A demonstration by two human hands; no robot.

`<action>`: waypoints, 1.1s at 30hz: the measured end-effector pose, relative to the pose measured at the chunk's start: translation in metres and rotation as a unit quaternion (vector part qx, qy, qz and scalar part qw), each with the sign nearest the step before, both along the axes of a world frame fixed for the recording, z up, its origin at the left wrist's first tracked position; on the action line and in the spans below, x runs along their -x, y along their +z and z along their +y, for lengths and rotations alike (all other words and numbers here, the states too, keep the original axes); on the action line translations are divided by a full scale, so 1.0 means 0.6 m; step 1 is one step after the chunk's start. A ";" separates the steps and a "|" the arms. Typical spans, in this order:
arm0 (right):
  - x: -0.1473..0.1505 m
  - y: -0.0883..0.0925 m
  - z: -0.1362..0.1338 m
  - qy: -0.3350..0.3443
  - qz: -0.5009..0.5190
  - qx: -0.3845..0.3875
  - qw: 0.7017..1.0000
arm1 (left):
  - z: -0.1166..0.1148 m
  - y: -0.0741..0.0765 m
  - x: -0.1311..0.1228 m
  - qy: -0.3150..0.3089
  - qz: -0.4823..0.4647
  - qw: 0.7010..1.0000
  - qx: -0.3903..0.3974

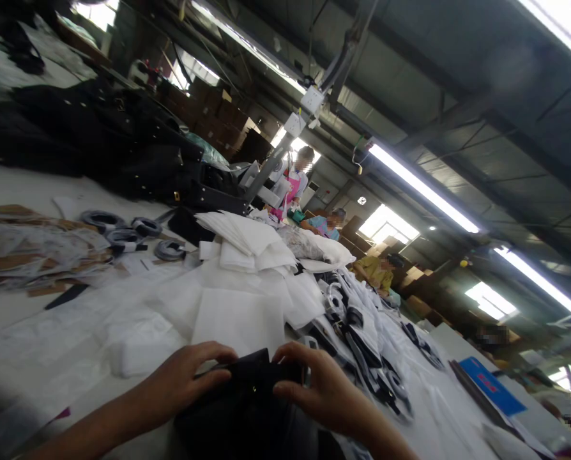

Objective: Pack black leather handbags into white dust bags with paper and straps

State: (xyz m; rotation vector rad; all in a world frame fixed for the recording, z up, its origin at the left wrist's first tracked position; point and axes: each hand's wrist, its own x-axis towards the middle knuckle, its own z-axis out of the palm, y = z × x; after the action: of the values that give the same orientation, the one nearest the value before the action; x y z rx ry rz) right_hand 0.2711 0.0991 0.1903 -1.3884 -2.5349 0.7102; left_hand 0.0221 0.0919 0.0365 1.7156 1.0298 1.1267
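Note:
A black bag [247,409] with a small gold-coloured fitting sits low in the middle of the view, its bottom lost in shadow. My left hand [197,370] is closed on its upper left edge, thumb on the near side. On the upper right edge, my right hand [317,380] grips the bag between thumb and fingers. A shiny metal piece shows just beside the right fingers; I cannot make out what it belongs to. White foam-like sheets [240,319] lie right behind the bag.
Black bags [137,147] are heaped at the far left. Coiled grey straps [170,249] and plastic-wrapped brown pieces [36,249] lie in front of them. Black and white straps [362,338] spread over the right side. A blue box [491,383] lies beyond. Several people work farther back.

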 end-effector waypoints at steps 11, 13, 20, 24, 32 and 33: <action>0.045 -0.046 0.028 -0.057 -0.076 0.118 0.988 | 0.011 0.004 -0.033 -0.040 -0.068 0.995 0.068; 0.049 -0.056 0.034 -0.071 -0.068 0.150 0.984 | 0.008 0.000 -0.036 -0.039 -0.075 0.993 0.078; 0.053 -0.077 0.032 -0.107 -0.026 0.189 0.976 | 0.002 -0.002 -0.036 -0.040 -0.100 0.985 0.136; 0.055 -0.081 0.037 -0.128 0.013 0.237 0.963 | 0.006 0.004 -0.035 -0.046 -0.098 0.986 0.125; 0.053 -0.079 0.042 -0.116 0.047 0.267 0.956 | 0.018 -0.003 -0.035 -0.052 -0.114 0.983 0.134; 0.052 -0.079 0.040 -0.118 0.054 0.273 0.953 | 0.019 -0.003 -0.036 -0.056 -0.114 0.983 0.135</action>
State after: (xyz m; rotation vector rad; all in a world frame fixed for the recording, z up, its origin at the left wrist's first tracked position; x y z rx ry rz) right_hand 0.2397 0.1232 0.1428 -1.7097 -2.1177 1.4644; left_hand 0.0435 0.1031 0.0345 1.3770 0.8874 1.0337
